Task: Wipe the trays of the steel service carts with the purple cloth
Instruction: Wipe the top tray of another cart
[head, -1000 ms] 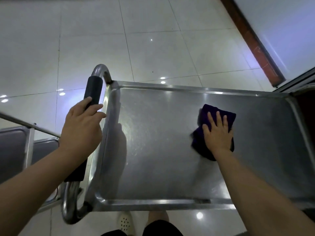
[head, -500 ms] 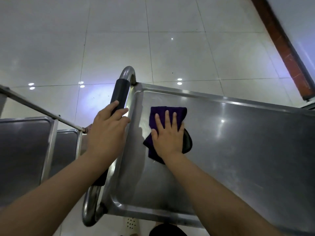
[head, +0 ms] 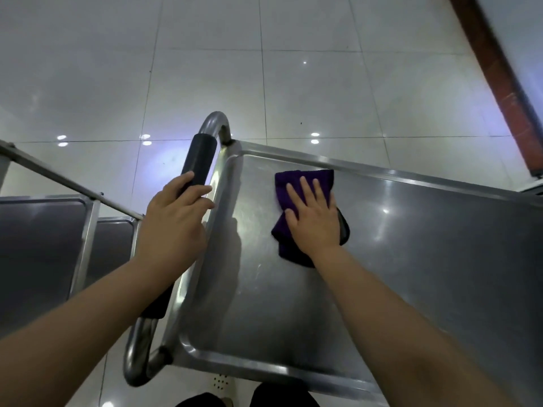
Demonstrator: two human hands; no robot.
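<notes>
Glossy pale floor tiles point(head: 205, 69) with ceiling-light glints lay beyond both your hands, and a reddish-brown skirting strip point(head: 499, 83) ran diagonally well off to the far right of your right hand. The steel cart tray point(head: 411, 274) was brushed metal with a raised rim, faint streaks and smears showing on it near your right wrist, bright light spots to the right of that hand.

Your right hand point(head: 314, 218) lay flat, fingers straight and slightly spread, pressing the purple cloth point(head: 293, 183) down on the tray, close to the tray's far rim and its handle-side end. The cloth was directly under your palm and stuck out past your fingertips and back past your wrist. Its long axis ran roughly along your hand, away from you toward the far rim. It looked dark purple, folded and bunched at the middle, with a darker rounded edge poking out on the little-finger side.

Your left hand point(head: 176, 218) was curled over the black foam grip of the cart handle point(head: 199, 160), fingers wrapped across the top; the steel tube curved out beyond your fingertips and again below your forearm. A second steel cart point(head: 44, 245) sat to the left of that hand, with a thin rail crossing above it.
</notes>
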